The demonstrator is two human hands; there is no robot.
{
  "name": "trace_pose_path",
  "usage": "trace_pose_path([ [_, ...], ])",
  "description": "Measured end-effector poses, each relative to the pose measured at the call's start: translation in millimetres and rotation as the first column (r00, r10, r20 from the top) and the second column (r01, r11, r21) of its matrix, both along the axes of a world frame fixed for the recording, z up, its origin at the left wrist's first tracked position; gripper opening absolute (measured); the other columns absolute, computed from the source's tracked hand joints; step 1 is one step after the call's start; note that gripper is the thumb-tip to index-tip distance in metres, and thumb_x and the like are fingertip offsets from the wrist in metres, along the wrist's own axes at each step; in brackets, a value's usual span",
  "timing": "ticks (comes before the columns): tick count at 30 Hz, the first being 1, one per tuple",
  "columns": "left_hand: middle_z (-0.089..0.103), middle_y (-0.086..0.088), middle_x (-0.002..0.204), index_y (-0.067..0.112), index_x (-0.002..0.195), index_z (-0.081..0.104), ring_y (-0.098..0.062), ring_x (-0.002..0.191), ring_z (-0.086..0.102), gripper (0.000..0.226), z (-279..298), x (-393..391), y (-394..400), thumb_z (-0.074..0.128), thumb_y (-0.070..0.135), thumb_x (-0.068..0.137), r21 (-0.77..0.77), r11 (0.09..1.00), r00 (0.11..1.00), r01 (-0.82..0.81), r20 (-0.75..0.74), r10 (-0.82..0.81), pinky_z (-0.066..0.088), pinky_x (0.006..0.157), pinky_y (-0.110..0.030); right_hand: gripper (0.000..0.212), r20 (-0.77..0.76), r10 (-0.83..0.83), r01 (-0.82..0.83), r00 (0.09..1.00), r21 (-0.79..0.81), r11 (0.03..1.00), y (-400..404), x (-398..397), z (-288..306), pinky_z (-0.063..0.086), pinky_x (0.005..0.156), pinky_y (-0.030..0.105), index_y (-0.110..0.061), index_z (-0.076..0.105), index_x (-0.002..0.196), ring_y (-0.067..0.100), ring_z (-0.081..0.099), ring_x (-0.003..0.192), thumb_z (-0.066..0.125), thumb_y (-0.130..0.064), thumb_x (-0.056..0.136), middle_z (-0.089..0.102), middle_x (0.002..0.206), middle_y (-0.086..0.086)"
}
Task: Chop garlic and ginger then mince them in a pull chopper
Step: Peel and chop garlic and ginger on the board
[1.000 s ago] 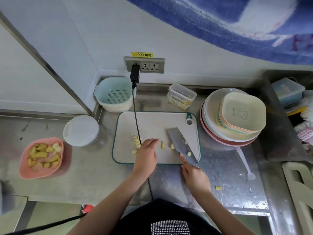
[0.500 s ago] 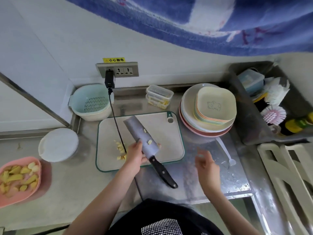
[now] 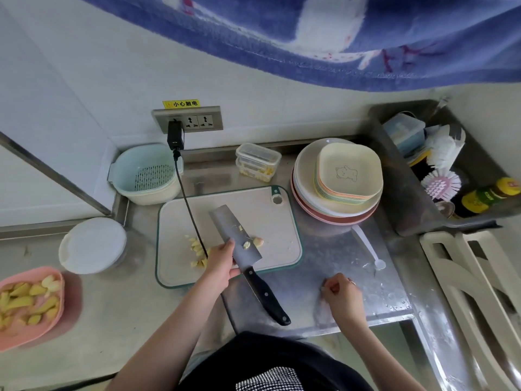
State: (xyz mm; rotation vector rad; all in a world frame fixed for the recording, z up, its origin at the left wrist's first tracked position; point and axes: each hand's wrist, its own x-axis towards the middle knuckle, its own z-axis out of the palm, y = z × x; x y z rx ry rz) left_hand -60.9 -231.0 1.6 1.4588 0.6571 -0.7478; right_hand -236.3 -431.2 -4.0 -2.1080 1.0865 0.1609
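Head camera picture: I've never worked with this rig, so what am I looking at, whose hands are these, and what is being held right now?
There is no machine here. The picture comes from a wide-angle camera worn on a person's head, looking forward and down at their own two bare hands over a steel counter.

The left hand grips the cleaver by the lower part of its blade, above the cutting board; the black handle sticks out toward the person. A few garlic bits cling to the blade, and chopped garlic pieces lie on the board beside the hand.

The right hand is curled on the counter, off the board. Whether it pinches anything is too small to tell.

Also there: a pink bowl of cut pieces, a white round lid, a colander basket, a clear box and stacked plates.
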Motion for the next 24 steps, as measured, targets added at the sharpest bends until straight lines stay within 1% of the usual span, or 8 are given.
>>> trace_pose_path([
  [4,0.066,-0.006,0.093,0.01,0.101,0.061,-0.021,0.082,0.065,0.026,1,-2,2,0.048,0.032,0.099,0.029,0.999,1.0,0.02,0.014,-0.021,0.053,0.056,-0.029,0.011,0.248,0.026,-0.028,0.968,0.004,1.0,24,49,29,0.038,0.054,0.013,-0.015,0.059,0.08,0.015,0.056,0.07,0.061,-0.007,0.087,0.062,0.076,-0.001],
  [6,0.066,-0.007,0.093,0.009,0.105,0.059,-0.023,0.082,0.065,0.026,3,-2,7,0.047,0.031,0.1,0.033,0.999,1.0,-0.014,0.022,0.014,0.054,0.059,-0.031,0.01,0.314,0.133,-0.148,0.94,0.022,0.989,40,88,41,0.041,0.06,0.016,-0.014,0.061,0.089,0.016,0.058,0.075,0.06,-0.004,0.088,0.063,0.08,-0.002],
  [10,0.066,-0.012,0.094,0.007,0.109,0.056,-0.028,0.08,0.065,0.025,6,1,22,0.047,0.028,0.1,0.016,0.997,0.997,-0.079,0.002,0.079,0.055,0.062,-0.036,0.053,0.11,0.347,-0.354,0.931,0.047,0.934,60,135,50,0.05,0.082,0.035,-0.016,0.044,0.133,0.026,0.058,0.099,0.038,0.009,0.088,0.059,0.114,0.01],
  [13,0.067,-0.014,0.096,0.006,0.104,0.058,-0.033,0.087,0.066,0.024,9,3,27,0.047,0.027,0.1,0.0,0.994,0.994,-0.113,0.007,0.113,0.056,0.063,-0.04,0.044,0.175,0.335,-0.349,0.926,0.057,0.935,69,118,52,0.046,0.082,0.029,-0.019,0.04,0.137,0.021,0.056,0.104,0.047,-0.008,0.095,0.059,0.121,0.008],
  [15,0.067,-0.011,0.091,0.007,0.101,0.059,-0.03,0.08,0.066,0.021,12,4,20,0.044,0.022,0.101,-0.033,0.99,0.99,-0.139,0.014,0.139,0.056,0.055,-0.036,0.038,0.202,0.411,-0.45,0.889,0.217,0.867,82,102,55,0.045,0.076,0.026,-0.024,0.044,0.129,0.02,0.061,0.099,0.054,-0.034,0.094,0.063,0.111,0.003],
  [17,0.066,-0.008,0.08,0.008,0.096,0.06,-0.024,0.068,0.064,0.022,18,3,9,0.04,0.016,0.101,-0.055,0.991,0.992,-0.12,0.019,0.122,0.051,0.044,-0.028,0.041,0.16,0.52,-0.544,0.839,0.241,0.804,94,94,52,0.046,0.077,0.03,-0.025,0.044,0.126,0.023,0.061,0.095,0.055,-0.045,0.091,0.061,0.103,0.002],
  [22,0.071,-0.006,0.076,0.006,0.095,0.063,-0.017,0.066,0.068,0.024,25,2,-14,0.044,0.019,0.101,-0.218,0.976,0.999,-0.006,0.039,0.014,0.055,0.051,-0.029,0.032,0.202,0.488,-0.507,0.849,0.051,0.86,85,93,42,0.043,0.063,0.036,-0.022,0.036,0.127,0.032,0.06,0.083,0.044,-0.022,0.096,0.062,0.092,0.006],
  [24,0.072,-0.009,0.086,0.002,0.1,0.065,-0.015,0.072,0.069,0.022,18,1,-13,0.047,0.016,0.1,-0.098,0.992,0.982,0.075,0.18,-0.056,0.058,0.057,-0.03,0.038,0.23,0.374,-0.4,0.899,0.078,0.913,73,87,36,0.037,0.056,0.033,-0.036,0.038,0.131,0.02,0.052,0.062,0.04,-0.027,0.095,0.053,0.068,-0.005],
])
